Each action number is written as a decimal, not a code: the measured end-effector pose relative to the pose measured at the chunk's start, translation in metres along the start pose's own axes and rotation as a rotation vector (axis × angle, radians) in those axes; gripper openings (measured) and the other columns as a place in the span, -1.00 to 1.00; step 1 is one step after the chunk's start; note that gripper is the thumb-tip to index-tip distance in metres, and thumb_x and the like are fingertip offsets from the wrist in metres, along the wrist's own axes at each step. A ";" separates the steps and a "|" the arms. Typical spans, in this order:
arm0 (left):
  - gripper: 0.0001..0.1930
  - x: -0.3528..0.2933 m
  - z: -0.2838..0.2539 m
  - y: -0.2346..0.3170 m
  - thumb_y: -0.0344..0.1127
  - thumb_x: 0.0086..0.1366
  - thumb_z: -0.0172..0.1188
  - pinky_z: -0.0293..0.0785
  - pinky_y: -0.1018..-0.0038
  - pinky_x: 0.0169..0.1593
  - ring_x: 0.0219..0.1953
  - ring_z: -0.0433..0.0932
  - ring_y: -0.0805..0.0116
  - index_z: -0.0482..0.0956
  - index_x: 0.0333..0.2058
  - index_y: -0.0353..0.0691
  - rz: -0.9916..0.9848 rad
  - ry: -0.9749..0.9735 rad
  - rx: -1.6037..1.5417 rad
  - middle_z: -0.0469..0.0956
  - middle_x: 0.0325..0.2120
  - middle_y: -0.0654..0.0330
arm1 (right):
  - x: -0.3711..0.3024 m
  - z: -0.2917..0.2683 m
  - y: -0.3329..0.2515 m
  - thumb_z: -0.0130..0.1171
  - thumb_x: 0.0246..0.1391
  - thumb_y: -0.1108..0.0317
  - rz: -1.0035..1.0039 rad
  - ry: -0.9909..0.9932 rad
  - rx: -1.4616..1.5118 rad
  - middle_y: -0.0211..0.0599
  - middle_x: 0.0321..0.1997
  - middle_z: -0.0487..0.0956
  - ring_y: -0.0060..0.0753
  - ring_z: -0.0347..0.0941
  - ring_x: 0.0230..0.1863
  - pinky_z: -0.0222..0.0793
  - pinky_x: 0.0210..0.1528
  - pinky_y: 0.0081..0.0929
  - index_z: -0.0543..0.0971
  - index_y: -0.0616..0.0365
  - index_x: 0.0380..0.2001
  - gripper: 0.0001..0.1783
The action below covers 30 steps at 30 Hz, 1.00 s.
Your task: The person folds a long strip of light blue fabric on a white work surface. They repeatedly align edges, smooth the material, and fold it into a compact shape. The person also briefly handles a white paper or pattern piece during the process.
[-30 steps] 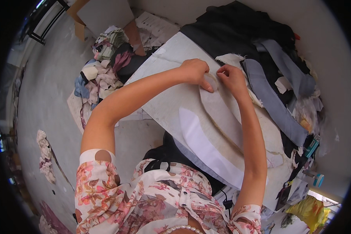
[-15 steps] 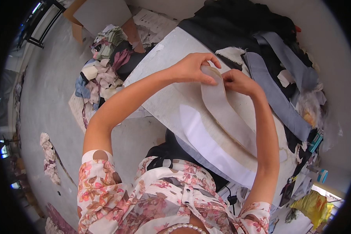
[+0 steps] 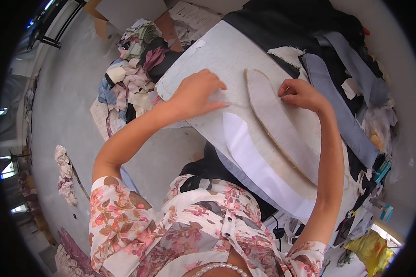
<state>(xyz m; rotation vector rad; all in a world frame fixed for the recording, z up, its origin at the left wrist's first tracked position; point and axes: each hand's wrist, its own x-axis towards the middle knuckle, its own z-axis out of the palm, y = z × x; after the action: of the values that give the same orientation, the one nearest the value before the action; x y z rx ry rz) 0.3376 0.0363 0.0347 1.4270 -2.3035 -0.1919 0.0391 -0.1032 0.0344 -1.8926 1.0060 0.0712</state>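
A curved, light grey-beige cloth piece (image 3: 282, 124) with a brownish edge lies flat on the pale work table (image 3: 222, 51). To its left is my left hand (image 3: 196, 94), raised over the table with thumb and fingers apart and nothing in them. My right hand (image 3: 307, 96) is just right of the strip's upper part, its thumb and fingertips pinched together. What that pinch holds, if anything, is too small to make out. Nearer my body, a white curved piece (image 3: 259, 159) lies along the table's edge, with a blue-grey cloth edge (image 3: 238, 174) showing beneath it.
Blue-grey curved cloth strips (image 3: 330, 97) lie to the right, by black fabric (image 3: 291, 23) heaped at the far side. Fabric scraps (image 3: 127, 85) are piled left of the table. A turquoise object (image 3: 382, 171) and a yellow bag (image 3: 372, 247) are at the right.
My left hand has let go of the beige piece's upper end and moved left, its fingers spreading. The piece now lies flat. My right hand has come away to the right. The view has shifted slightly.
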 end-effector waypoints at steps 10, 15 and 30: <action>-0.91 -0.021 0.001 0.009 -0.53 0.15 0.18 0.45 0.48 -0.32 -0.45 0.55 0.41 0.48 -0.35 -0.30 -0.452 -0.177 -0.541 0.61 -0.48 0.18 | -0.008 0.005 0.000 0.15 0.00 0.50 -0.003 0.084 -0.033 -0.45 -0.59 0.49 -0.66 0.33 -0.59 0.25 -0.56 -0.58 0.52 0.18 -0.33 -0.88; -0.77 -0.016 -0.007 0.003 -0.48 0.07 0.23 0.48 0.42 -0.33 -0.47 0.61 0.20 0.59 -0.23 -0.30 -0.516 -0.424 -0.532 0.61 -0.58 0.09 | -0.012 0.008 0.004 0.15 -0.02 0.51 -0.022 0.143 -0.088 -0.42 -0.60 0.50 -0.62 0.34 -0.60 0.25 -0.58 -0.56 0.51 0.21 -0.34 -0.88; -0.85 0.029 0.006 0.059 -0.30 0.23 0.22 0.39 0.46 -0.34 -0.45 0.47 0.37 0.54 -0.46 -0.24 0.030 -0.232 -0.657 0.64 -0.37 0.23 | -0.041 0.000 -0.014 0.12 0.08 0.48 -0.091 0.370 -0.064 -0.49 -0.63 0.41 -0.68 0.30 -0.60 0.16 -0.58 -0.62 0.49 0.19 -0.35 -0.95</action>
<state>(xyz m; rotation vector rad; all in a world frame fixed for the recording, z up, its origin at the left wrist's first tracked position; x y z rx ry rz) 0.2755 0.0375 0.0571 1.0634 -2.1239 -1.0432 0.0217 -0.0748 0.0625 -2.0520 1.1708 -0.3134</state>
